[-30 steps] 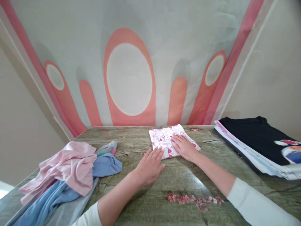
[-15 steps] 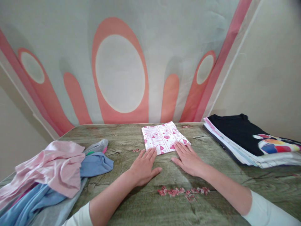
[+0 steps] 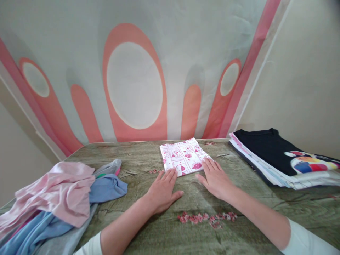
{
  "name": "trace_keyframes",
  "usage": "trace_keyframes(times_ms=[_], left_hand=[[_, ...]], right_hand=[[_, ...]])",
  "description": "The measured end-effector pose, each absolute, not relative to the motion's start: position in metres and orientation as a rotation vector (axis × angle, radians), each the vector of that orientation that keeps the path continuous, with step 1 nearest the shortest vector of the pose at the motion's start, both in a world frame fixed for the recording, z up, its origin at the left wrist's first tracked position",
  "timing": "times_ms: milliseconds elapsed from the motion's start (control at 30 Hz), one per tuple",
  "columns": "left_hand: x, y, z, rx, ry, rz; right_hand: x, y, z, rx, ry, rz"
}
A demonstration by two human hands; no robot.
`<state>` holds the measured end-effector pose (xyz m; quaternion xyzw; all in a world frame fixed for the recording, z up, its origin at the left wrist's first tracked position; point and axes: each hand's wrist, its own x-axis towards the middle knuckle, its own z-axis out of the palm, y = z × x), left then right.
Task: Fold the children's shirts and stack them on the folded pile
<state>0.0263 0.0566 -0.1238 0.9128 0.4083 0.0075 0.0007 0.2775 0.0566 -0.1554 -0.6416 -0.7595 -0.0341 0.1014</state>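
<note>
A white cloth garment with pink cartoon and strawberry prints [image 3: 183, 156] lies folded into a flat, roughly square shape near the table's far edge. My left hand [image 3: 164, 191] rests flat, fingertips at the garment's near left corner and thumb pointing right. At the near right corner is my right hand [image 3: 215, 180], its fingers stretched forward onto the edge and its thumb apart. Neither hand grips anything. The garment's full kind cannot be made out from its folded form.
Loose clothes in pink [image 3: 63, 191] and blue [image 3: 108, 187] are heaped at the left of the wood-patterned table [image 3: 148, 233]. A stack of folded clothes, topped by a black T-shirt [image 3: 265, 148], stands at the right. A printed backdrop [image 3: 175, 53] rises behind the table.
My right hand has slid slightly right along the garment's near right corner, uncovering more of its print. My left hand stays nearly where it was. The view has shifted a little.
</note>
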Motion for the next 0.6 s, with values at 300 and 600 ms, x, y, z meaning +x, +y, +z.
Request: trace_keyframes(times_ms=[300,600], left_hand=[[0.038,0.042,-0.115,2.832,1.320,0.017],[0.036,0.061,-0.094,2.914,1.381,0.160]], right_hand=[[0.275,0.054,-0.151,-1.861,-2.322,0.010],[0.253,0.016,-0.097,-1.732,-2.470,0.172]])
